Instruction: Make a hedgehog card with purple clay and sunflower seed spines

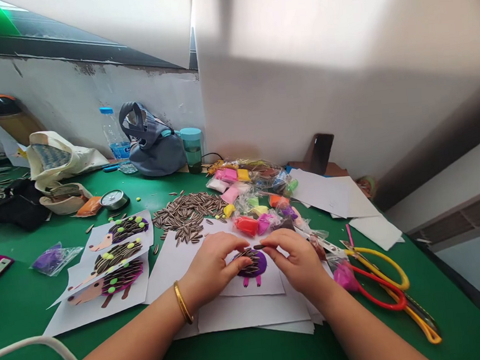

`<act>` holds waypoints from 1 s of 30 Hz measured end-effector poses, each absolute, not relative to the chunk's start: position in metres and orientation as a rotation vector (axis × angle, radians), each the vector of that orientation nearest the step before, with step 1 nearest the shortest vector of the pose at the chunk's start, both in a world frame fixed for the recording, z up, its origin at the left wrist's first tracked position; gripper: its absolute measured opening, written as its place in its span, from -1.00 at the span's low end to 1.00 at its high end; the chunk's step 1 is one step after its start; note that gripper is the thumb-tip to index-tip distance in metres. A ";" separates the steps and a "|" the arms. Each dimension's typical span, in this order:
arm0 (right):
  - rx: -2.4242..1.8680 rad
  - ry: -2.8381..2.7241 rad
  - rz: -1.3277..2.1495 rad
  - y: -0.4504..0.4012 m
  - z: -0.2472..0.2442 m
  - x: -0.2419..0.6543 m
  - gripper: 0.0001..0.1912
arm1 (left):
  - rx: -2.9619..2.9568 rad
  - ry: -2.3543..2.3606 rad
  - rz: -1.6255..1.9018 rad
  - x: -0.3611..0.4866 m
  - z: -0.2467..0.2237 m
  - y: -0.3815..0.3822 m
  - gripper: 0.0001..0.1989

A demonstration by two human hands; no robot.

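Note:
My right hand (300,261) pinches a striped sunflower seed (259,246) between thumb and forefinger, just above a purple clay shape (259,265). Several seeds stand upright in the left part of that clay, and two small pink legs with dark tips show below it. The clay lies on a white sheet (270,286). Curved around its left side is my left hand (213,263), thumb and forefinger apart beside the upright seeds; its other fingers are partly hidden. A gold bangle (182,302) circles my left wrist. Beyond the hands lies a pile of sunflower seeds (190,212).
On the left lie three hedgehog pictures (120,280) with seed spines and green dots. Bagged coloured clay (246,224) spreads behind my hands. Scissors (383,279) with red and yellow handles rest at right. A blue bag (155,151), bottle (116,140) and cup (192,150) stand by the wall.

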State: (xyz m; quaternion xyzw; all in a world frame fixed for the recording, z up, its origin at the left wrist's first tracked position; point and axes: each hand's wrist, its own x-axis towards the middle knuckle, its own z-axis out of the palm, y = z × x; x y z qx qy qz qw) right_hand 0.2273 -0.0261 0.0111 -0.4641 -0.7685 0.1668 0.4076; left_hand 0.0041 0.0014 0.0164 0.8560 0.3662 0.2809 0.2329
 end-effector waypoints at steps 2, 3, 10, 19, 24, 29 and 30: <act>-1.297 -1.954 0.389 -0.021 0.011 0.233 -0.86 | 2.373 1.047 0.723 -0.002 0.016 0.006 -0.53; -1.354 -1.970 0.379 -0.019 0.010 0.235 -0.87 | 2.396 1.053 0.665 -0.005 0.016 0.008 -0.40; -1.591 -2.103 0.338 -0.013 0.004 0.237 -0.88 | 2.518 1.086 0.354 -0.010 0.009 0.010 -0.07; -1.587 -2.194 0.326 -0.014 0.003 0.232 -0.83 | 2.528 1.084 0.335 -0.009 0.005 0.011 -0.05; -1.571 -2.225 0.298 -0.013 0.000 0.229 -0.84 | 2.529 1.092 0.330 -0.008 0.004 0.011 -0.04; -1.563 -2.292 0.167 -0.013 -0.003 0.226 -0.85 | 2.514 1.087 0.331 -0.008 0.005 0.011 -0.03; -1.562 -2.305 0.145 -0.013 -0.004 0.226 -0.85 | 2.511 1.089 0.328 -0.008 0.006 0.011 -0.03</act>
